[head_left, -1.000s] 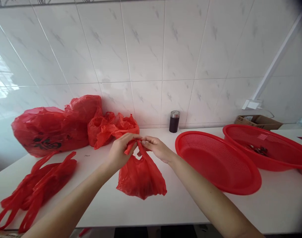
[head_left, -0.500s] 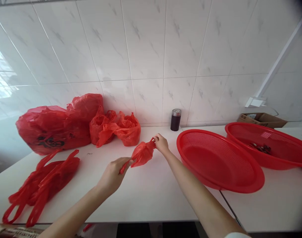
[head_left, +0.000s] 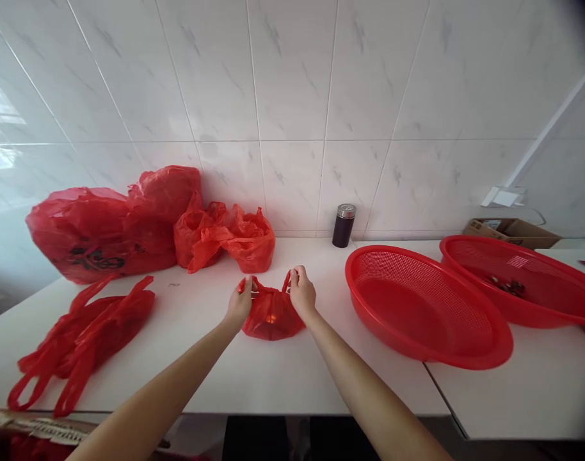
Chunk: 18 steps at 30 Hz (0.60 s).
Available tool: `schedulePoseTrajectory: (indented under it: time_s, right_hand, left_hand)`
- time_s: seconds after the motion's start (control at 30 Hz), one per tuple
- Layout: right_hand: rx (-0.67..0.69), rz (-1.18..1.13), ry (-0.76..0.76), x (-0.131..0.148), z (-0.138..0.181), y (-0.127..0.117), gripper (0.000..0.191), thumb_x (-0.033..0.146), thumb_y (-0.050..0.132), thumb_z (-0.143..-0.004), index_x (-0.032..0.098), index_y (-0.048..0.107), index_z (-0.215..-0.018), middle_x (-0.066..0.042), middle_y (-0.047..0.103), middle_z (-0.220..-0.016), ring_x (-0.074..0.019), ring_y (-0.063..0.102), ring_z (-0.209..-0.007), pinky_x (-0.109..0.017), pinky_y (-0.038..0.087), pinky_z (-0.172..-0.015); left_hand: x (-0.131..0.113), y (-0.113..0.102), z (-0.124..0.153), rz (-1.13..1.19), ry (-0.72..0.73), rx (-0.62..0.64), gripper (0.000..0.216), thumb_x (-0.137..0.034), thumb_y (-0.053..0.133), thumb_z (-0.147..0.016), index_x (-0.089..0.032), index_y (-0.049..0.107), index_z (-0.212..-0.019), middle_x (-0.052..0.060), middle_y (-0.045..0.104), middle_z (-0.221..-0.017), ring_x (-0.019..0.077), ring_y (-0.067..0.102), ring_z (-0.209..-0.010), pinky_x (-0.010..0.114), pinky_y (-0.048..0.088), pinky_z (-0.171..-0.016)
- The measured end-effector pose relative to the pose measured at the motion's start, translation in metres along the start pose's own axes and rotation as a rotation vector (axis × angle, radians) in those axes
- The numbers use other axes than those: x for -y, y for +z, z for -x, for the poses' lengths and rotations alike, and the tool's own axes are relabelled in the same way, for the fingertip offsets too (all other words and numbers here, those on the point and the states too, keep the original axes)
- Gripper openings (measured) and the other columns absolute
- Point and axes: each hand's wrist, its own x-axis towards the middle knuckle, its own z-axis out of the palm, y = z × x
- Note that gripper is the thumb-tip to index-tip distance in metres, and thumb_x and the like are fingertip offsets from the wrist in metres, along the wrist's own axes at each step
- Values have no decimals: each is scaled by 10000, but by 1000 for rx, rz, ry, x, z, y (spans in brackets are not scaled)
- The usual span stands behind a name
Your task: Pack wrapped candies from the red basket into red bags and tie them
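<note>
A small red plastic bag rests on the white counter in front of me. My left hand pinches its left handle and my right hand pinches its right handle. The two hands are a short way apart, with the bag's mouth pulled wide between them. Both hands are closed on the thin plastic.
Left lies a pile of flat red bags. At the back left stand large stuffed red bags and a crumpled red bag. A dark jar stands by the tiled wall. Two red colander baskets and a cardboard box sit right.
The bag was held up with its handles pinched together, then twisted sideways between the hands. Now it sits on the counter with the hands side by side, spreading its handles.
</note>
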Motion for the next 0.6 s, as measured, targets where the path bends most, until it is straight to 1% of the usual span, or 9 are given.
schedulePoseTrajectory:
  time_s: [0.1,0.17,0.23,0.33,0.4,0.5,0.6]
  right_hand:
    - [-28,87,-4,-7,10,11,260,389,271,-989,253,492,-965,20,585,-728,-150,533,-615,-226,268,-530]
    - [-4,114,-20,-12,11,15,255,383,293,-983,254,507,-935,24,568,-688,-153,499,-593,-231,243,-530]
    - [24,120,-37,-18,8,15,251,384,309,-978,257,516,-912,34,551,-651,-150,475,-569,-230,236,-530]
    - [32,104,-40,-28,3,10,258,397,306,-975,262,517,-912,38,555,-660,-148,483,-576,-226,259,-536]
    - [22,89,-36,-33,1,8,277,407,284,-980,262,511,-918,38,561,-673,-150,504,-594,-223,284,-547]
    - [19,67,-53,-33,3,10,299,422,262,-986,264,509,-928,41,577,-693,-148,531,-616,-220,322,-571]
    - [27,66,-74,-31,7,13,309,433,261,-987,268,518,-939,42,608,-741,-142,549,-631,-214,344,-585]
  left_hand:
    - [13,16,-4,-141,45,-24,485,-637,283,-878,-233,533,-778,38,635,-775,222,615,-751,356,462,-722]
    - [17,19,-4,-231,70,-11,453,-609,293,-893,-249,558,-819,22,631,-725,214,599,-701,336,438,-687]
    - [21,16,-5,-309,80,12,434,-575,285,-911,-254,569,-843,14,627,-690,201,583,-643,309,414,-631]
    - [26,7,-5,-420,79,29,436,-533,240,-936,-251,566,-870,8,602,-639,187,554,-572,283,365,-553]
    - [30,3,-4,-498,75,20,442,-519,211,-945,-248,553,-876,12,599,-641,192,549,-572,282,338,-538]
    - [32,7,-4,-595,89,26,435,-501,189,-957,-253,540,-886,27,644,-734,202,584,-651,283,344,-569]
    - [34,15,-8,-666,105,85,411,-477,193,-964,-265,539,-903,23,667,-753,203,608,-668,278,362,-578]
